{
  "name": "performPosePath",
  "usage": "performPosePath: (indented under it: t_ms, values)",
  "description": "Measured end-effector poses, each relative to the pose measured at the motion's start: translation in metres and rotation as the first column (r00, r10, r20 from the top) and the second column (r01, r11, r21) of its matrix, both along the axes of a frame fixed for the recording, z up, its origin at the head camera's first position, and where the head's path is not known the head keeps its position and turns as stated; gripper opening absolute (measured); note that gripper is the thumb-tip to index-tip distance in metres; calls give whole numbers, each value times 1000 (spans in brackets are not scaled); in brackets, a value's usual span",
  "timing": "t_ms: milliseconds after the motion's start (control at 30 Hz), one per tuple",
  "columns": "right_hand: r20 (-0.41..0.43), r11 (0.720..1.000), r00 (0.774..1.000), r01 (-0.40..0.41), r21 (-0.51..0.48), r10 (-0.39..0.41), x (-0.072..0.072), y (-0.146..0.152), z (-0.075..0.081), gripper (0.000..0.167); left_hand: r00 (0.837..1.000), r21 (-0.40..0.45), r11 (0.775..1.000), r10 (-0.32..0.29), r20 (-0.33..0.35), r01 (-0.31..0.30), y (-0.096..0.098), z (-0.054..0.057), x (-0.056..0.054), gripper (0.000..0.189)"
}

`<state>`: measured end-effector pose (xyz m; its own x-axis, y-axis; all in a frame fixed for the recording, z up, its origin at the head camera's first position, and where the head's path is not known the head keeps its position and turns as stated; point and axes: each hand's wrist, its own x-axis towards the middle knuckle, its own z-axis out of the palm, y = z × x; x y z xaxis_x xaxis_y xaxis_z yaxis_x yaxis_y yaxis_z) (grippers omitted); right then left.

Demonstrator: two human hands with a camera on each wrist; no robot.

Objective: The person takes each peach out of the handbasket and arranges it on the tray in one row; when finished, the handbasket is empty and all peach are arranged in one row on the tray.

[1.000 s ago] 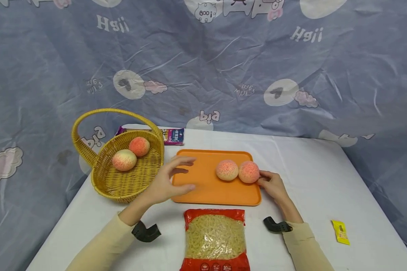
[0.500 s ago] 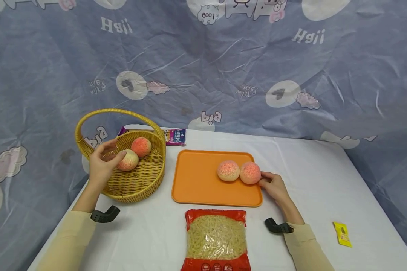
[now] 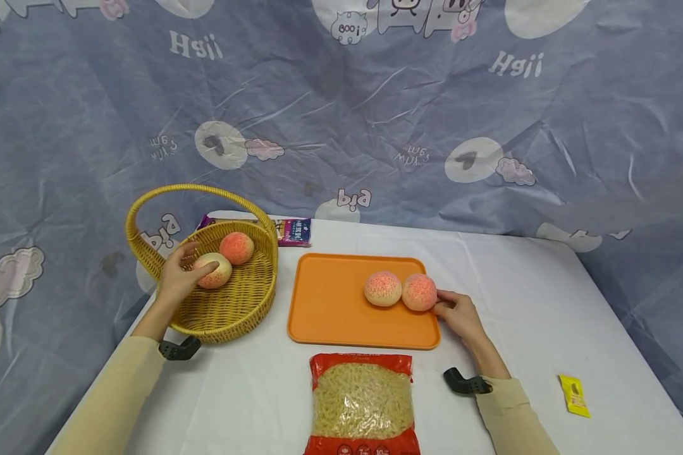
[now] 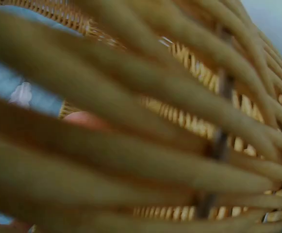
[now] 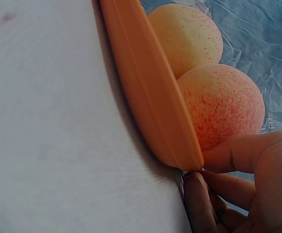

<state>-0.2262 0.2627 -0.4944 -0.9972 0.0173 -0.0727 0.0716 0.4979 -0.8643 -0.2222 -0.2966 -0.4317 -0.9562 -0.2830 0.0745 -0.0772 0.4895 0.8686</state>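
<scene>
My left hand [image 3: 179, 276] reaches over the near-left rim of a yellow wicker basket [image 3: 227, 316], fingers and thumb around a pale peach [image 3: 217, 277]. Beside it in the basket lies a redder peach [image 3: 237, 248]. Basket weave [image 4: 174, 92] fills the left wrist view and hides that hand. At the right rim of an orange tray [image 3: 330, 303], my right hand [image 3: 458, 314] pinches the edge, as the right wrist view shows, with its thumb [image 5: 233, 151] next to a peach [image 5: 223, 107]. On the tray that peach touches another peach [image 3: 383, 289].
A red-ended bag of pasta [image 3: 363, 401] lies in front of the tray. Behind the basket is a purple snack packet [image 3: 295, 232]. A small yellow packet [image 3: 574, 395] lies far right. Patterned grey-blue cloth [image 3: 341, 126] hangs behind the white table [image 3: 518, 284].
My left hand has moved from over the tray's left side leftward into the basket and closed around the pale peach. The right hand stays at the tray's edge.
</scene>
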Motion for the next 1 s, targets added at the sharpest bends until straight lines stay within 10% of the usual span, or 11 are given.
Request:
performPosePath:
  t_ms: [633, 1000]
  values:
    - [4, 1000, 1000, 1, -15, -1, 1, 1, 0, 47, 975, -60, 994, -72, 211, 87, -1, -7, -8, 82]
    - [3, 1000, 1000, 3, -16, -3, 1, 0, 1, 46, 987, -115, 988, -90, 137, 106, 2, -6, 0, 80]
